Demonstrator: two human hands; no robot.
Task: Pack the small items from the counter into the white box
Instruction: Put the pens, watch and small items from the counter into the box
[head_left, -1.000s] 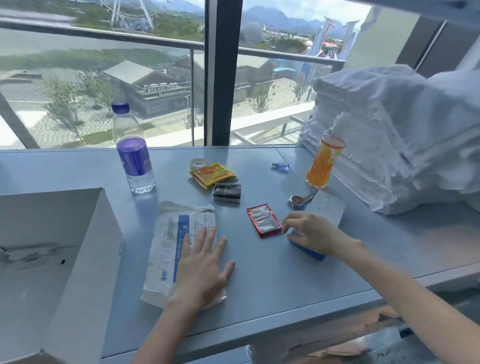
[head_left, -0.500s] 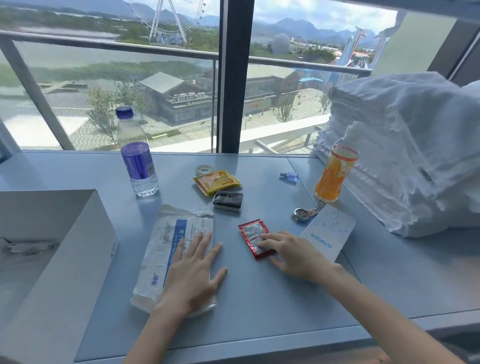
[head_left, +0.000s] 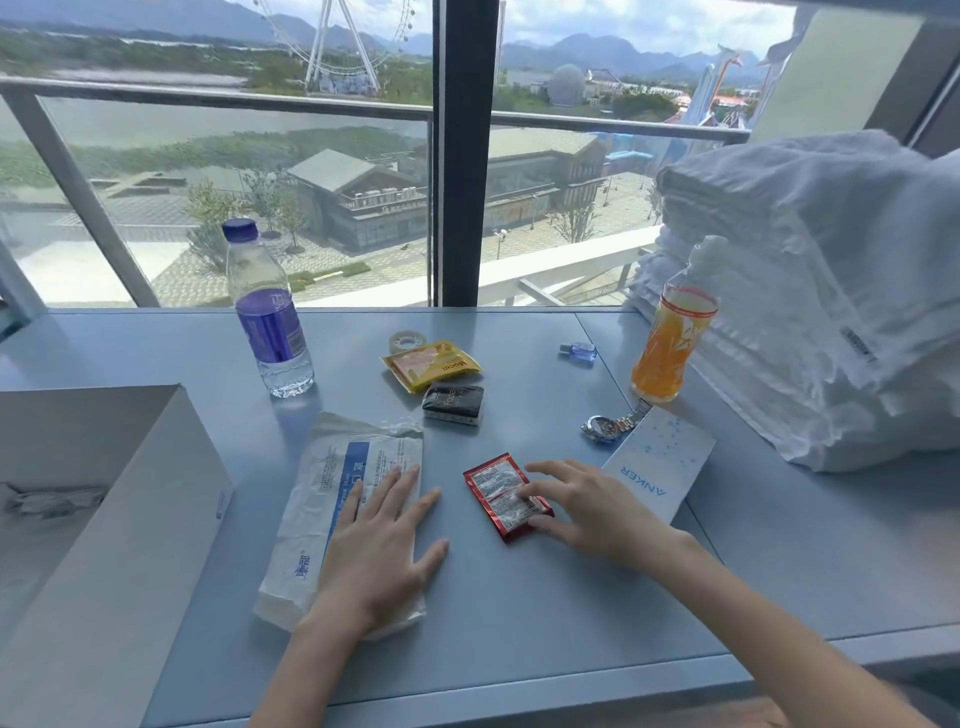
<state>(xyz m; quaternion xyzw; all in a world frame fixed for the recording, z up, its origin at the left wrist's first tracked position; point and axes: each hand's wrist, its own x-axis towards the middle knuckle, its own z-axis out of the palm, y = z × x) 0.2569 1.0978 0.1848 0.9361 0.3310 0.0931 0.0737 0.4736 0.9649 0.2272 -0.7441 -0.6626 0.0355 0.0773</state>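
Observation:
The white box (head_left: 156, 499) stands open at the left of the grey counter (head_left: 519, 613). My left hand (head_left: 382, 551) lies flat with straight fingers on a white and blue plastic pack (head_left: 332, 478). My right hand (head_left: 587, 512) has its fingertips and thumb on a small red sachet (head_left: 493, 483) that lies flat on the counter. Farther back lie a yellow sachet (head_left: 431, 364), a black packet (head_left: 453, 402), a tape roll (head_left: 408, 340), a tiny blue bottle (head_left: 581, 352), a metal watch (head_left: 608, 426) and a white Anker box (head_left: 660, 462).
A water bottle (head_left: 267, 322) with a purple label stands at the back left. An orange drink bottle (head_left: 670, 348) stands at the back right beside a pile of white towels (head_left: 810, 291). Window glass and a railing run behind the counter. Some crumpled thing lies inside the white box.
My right hand left the Anker box and moved left onto the red sachet. My left hand stayed on the white pack. The camera shifted closer and slightly left.

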